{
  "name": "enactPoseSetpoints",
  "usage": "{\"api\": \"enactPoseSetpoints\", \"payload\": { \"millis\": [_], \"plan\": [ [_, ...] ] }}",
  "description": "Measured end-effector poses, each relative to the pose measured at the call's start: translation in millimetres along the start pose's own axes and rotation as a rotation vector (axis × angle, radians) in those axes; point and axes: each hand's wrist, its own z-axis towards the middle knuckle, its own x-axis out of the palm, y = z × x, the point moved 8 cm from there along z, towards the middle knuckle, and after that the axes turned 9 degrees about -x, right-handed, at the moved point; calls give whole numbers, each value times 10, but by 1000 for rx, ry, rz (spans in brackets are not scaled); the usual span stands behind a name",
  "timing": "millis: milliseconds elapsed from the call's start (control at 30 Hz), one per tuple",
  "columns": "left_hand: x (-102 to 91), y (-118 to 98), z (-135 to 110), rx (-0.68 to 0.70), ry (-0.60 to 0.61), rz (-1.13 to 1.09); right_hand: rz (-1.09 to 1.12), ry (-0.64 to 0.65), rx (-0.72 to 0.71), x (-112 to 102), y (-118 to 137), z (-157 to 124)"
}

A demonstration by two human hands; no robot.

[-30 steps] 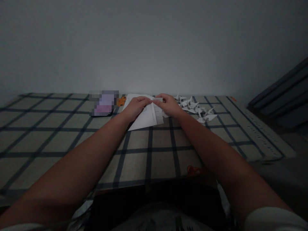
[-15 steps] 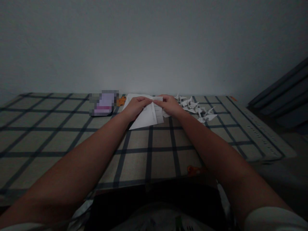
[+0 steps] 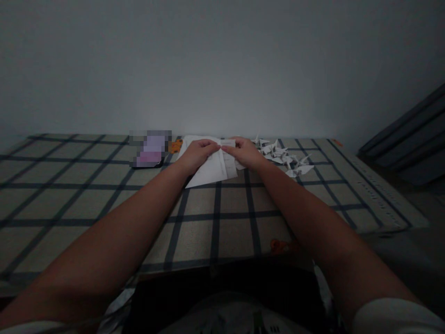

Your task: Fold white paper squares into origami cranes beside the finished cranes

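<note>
On the checked tablecloth, a phone-like device with a blurred screen lay left of the left hand, its fingers pinched on a folded white paper lying centrally, which the right hand likewise pinched, thumb and fingers together, just beside folded paper cranes.

The whole scene is being shown in dim, greyish light, its source being kept out of view. The wall is being lit most strongly just above the table's far edge, while its upper corners are being darkened. The white paper is being picked out among the brightest patches. The area below the table's near edge is being swallowed by near-black shadow. The lettering is being blurred, the purple-screened device is being masked by coarse pixel blocks, and the forearms are being stretched toward the lower corners.
</note>
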Motion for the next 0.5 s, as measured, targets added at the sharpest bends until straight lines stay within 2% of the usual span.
{"api": "enactPoseSetpoints", "payload": {
  "millis": [100, 200, 367, 500],
  "plan": [
    [37, 37, 13, -24, 49, -97, -99, -39, -84, -38, 111, 0],
    [29, 49, 26, -16, 31, -110, -111, -63, -122, -57, 147, -1],
    [1, 51, 24, -28, 2, -125, 62, 0, 1, 7, -4, -3],
    [22, 28, -6, -53, 22, -128, 38, -35, 15, -22, -29, 0]
  ]
}}
